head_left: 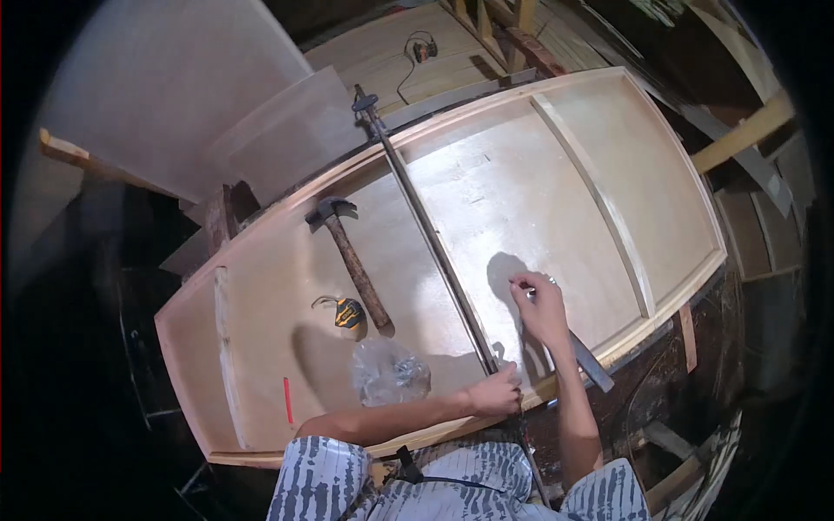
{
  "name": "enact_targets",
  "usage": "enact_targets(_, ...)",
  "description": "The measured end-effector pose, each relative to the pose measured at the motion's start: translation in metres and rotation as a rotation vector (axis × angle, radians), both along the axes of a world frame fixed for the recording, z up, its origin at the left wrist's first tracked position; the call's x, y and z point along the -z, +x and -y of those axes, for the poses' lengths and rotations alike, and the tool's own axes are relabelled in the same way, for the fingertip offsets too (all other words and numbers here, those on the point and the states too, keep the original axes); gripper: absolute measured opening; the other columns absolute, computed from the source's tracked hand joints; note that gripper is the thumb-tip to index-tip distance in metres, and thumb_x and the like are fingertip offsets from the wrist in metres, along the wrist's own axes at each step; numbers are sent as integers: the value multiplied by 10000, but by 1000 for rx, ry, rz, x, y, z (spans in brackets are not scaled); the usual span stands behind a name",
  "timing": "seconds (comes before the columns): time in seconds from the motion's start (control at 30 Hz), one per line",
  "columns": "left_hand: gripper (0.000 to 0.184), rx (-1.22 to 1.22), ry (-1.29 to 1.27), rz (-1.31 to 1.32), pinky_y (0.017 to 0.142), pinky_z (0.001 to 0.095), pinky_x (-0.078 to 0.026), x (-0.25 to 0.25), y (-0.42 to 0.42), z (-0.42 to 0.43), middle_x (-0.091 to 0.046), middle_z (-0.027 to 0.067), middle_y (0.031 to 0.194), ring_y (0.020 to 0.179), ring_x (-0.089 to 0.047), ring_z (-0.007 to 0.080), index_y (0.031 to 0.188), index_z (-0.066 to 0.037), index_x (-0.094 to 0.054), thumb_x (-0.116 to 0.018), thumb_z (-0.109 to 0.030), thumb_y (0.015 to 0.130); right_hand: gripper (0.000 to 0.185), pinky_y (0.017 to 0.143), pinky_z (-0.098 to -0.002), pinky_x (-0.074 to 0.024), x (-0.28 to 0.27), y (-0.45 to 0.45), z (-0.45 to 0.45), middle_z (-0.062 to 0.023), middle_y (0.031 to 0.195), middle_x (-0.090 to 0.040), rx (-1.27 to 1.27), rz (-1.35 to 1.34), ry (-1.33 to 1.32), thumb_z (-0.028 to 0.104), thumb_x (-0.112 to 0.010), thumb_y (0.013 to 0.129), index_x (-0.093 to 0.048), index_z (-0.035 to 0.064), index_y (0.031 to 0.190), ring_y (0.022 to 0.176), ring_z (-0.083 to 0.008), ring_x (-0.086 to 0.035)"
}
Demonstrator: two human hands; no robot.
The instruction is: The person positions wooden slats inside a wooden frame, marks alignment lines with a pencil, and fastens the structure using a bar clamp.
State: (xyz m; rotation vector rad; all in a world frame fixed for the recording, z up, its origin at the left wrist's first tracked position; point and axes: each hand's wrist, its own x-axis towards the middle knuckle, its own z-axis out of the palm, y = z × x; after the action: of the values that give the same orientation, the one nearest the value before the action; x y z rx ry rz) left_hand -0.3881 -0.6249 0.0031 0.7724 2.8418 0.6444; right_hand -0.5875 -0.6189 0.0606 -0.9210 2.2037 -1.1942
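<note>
A long metal bar clamp (443,265) spans the shallow wooden frame panel (521,217) from its far edge to its near edge. My left hand (495,392) is closed at the clamp's near end, on the panel's front rim. Over the panel, right of the bar, my right hand (543,311) is raised with thumb and fingers pinched together. Whatever those fingertips hold, if anything, is too small to make out. A flat metal strip (592,363) juts over the front rim, partly hidden by my right forearm.
Left of the clamp lie a claw hammer (354,260), a yellow-black tape measure (349,313), a clear plastic bag (389,373) with small contents and a red stick (288,401). Wooden crosspieces (599,208) divide the panel. Behind it stand large boards (174,87) and a corded tool (424,50).
</note>
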Motion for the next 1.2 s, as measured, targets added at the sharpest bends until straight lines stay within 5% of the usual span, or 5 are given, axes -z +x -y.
enact_targets(0.23, 149, -33, -38, -69, 1083, 537, -414, 15, 7, -21, -757, -9, 897, 1128, -645, 235, 868, -232, -806, -669, -290, 869, 319, 954, -373, -554, 4, 17, 61, -184, 1140, -757, -94, 146, 37, 184, -728, 972, -706, -28, 1210, 1053, -279, -734)
enact_targets(0.63, 227, -51, -115, 154, 1041, 522, -404, -28, 2, -6, -763, 54, 1031, 1127, -652, 240, 986, -133, -818, -679, -193, 816, 234, 888, -362, -558, -28, 59, -128, -155, 1070, -751, 104, -52, 210, 99, -715, 958, -712, -4, 1168, 974, -268, -733)
enact_targets(0.9, 293, -1007, 362, 10, 1070, 502, -428, -52, 84, -4, -728, 136, 1131, 1281, -584, 293, 1169, -80, -721, -756, -122, 881, 253, 925, -413, -558, -35, 119, -243, -219, 1116, -735, 282, 135, 334, 159, -701, 961, -713, -13, 1146, 1052, -373, -728)
enact_targets(1.03, 332, -1072, 657, 188, 933, 453, -548, -9, 121, -17, -723, 186, 1165, 1015, -692, 392, 1207, -14, -704, -751, -164, 916, 285, 939, -430, -555, -23, 153, -243, -224, 1142, -730, 251, 250, 311, 186, -727, 947, -716, -11, 1152, 1064, -388, -721)
enact_targets(1.2, 282, -1072, 730, 290, 964, 463, -534, 0, 106, -47, -735, 187, 1166, 1099, -677, 405, 1189, -23, -736, -715, -160, 944, 376, 985, -468, -509, -9, 180, -212, -213, 1169, -673, 146, 18, 245, 204, -773, 907, -677, -3, 1206, 1133, -411, -634)
